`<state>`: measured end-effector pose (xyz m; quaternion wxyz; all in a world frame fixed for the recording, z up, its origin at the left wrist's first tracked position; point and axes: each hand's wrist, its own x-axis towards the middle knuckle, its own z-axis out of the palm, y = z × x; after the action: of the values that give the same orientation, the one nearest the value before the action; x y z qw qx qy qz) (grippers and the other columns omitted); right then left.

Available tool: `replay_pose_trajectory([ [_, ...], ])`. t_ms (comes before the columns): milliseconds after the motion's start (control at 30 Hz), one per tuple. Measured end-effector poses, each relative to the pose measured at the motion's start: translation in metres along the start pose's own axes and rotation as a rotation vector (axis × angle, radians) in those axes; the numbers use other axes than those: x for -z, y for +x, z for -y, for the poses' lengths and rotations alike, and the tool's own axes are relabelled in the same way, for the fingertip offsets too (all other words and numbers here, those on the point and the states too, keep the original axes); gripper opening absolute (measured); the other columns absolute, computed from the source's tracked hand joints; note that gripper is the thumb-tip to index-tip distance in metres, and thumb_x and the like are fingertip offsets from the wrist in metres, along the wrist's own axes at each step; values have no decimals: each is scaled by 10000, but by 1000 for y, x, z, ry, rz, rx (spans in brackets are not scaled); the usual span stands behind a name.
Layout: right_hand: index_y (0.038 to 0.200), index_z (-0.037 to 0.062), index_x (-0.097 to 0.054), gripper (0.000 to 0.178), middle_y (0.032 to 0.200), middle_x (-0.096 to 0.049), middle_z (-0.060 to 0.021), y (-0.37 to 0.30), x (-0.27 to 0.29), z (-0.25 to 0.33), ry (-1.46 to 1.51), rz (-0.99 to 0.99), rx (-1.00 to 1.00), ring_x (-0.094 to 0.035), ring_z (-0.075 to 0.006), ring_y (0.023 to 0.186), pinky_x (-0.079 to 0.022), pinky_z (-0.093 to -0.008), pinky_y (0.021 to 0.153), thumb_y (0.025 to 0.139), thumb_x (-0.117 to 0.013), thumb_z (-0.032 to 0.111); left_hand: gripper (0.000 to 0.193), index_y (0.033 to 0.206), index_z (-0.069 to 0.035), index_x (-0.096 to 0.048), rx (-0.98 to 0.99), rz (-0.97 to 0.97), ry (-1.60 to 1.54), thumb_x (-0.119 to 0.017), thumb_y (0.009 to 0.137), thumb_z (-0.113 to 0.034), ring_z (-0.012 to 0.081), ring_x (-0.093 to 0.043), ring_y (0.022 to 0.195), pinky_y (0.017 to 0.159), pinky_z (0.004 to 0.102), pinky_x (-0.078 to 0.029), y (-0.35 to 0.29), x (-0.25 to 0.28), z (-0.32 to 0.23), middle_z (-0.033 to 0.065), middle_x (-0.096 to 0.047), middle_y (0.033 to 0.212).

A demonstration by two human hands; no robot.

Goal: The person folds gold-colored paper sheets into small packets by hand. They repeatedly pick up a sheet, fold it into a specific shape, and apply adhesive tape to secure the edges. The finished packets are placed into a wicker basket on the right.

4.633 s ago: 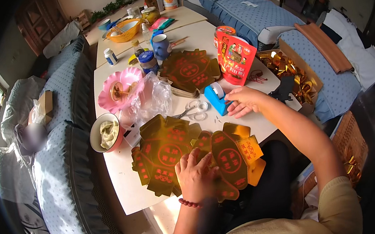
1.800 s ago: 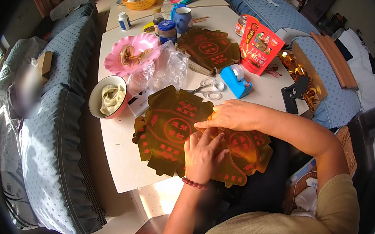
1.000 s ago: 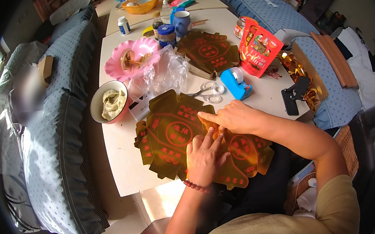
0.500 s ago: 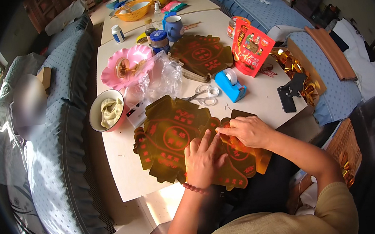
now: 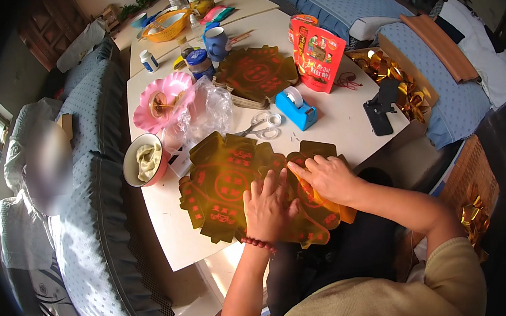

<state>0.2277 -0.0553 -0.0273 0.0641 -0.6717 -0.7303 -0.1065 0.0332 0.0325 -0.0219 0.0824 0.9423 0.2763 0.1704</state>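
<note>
A flat gold sheet [image 5: 207, 190] with red print and tabbed, cut edges lies at the table's near side, partly overhanging it. My left hand [image 5: 268, 206], a red bead bracelet at its wrist, rests palm down on the sheet with its fingers stretched out. Just to its right, my right hand [image 5: 327, 181] presses an extended index fingertip on a folded-up part of the sheet, its other fingers loosely bent. Under the right hand the gold material is bent and shiny; what lies beneath the palm is hidden. Scissors [image 5: 262, 126] and a blue tape dispenser [image 5: 297, 113] lie beyond the sheet.
A stack of similar gold sheets [image 5: 255, 74] stands farther back beside a red pouch [image 5: 318, 55]. At left are a bowl of pale dough [image 5: 147, 161], a pink scalloped dish [image 5: 161, 103] and a clear plastic bag [image 5: 214, 109]. A black phone stand [image 5: 380, 110] sits at the right edge.
The view has shifted slightly. My right index fingertip now sits a little farther from my left fingertips, along the fold. Both hands stay on the gold sheet.
</note>
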Motion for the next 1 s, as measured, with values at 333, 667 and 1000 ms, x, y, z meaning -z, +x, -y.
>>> replay_pose_trajectory([
  [333,1098,54,-591,248,1016,-618,-125,-42,28,-48,226,-249,-581,-595,-331,992,-492,-441,871,901,-674,179,781,1487,-142,-464,-16,99,100,-613,863,-589,299,-505,1056,907,436,-427,8,-7,-2,81,-499,1327],
  [667,1047,66,-618,288,953,-667,-2,-117,-11,-31,1573,-116,-1099,-621,-88,870,-501,-264,798,985,-654,345,579,1458,-137,-509,-7,-61,-35,-621,912,-295,317,-507,1055,944,457,-416,4,-16,1,87,-548,1338],
  [1000,1024,62,-610,90,927,-619,52,-108,21,-15,1785,-414,-838,-525,-10,827,-436,-196,779,989,-650,134,399,1339,-88,-614,421,-336,-831,-582,946,-34,219,-511,1280,1070,366,-381,-22,14,-2,67,-590,1366],
])
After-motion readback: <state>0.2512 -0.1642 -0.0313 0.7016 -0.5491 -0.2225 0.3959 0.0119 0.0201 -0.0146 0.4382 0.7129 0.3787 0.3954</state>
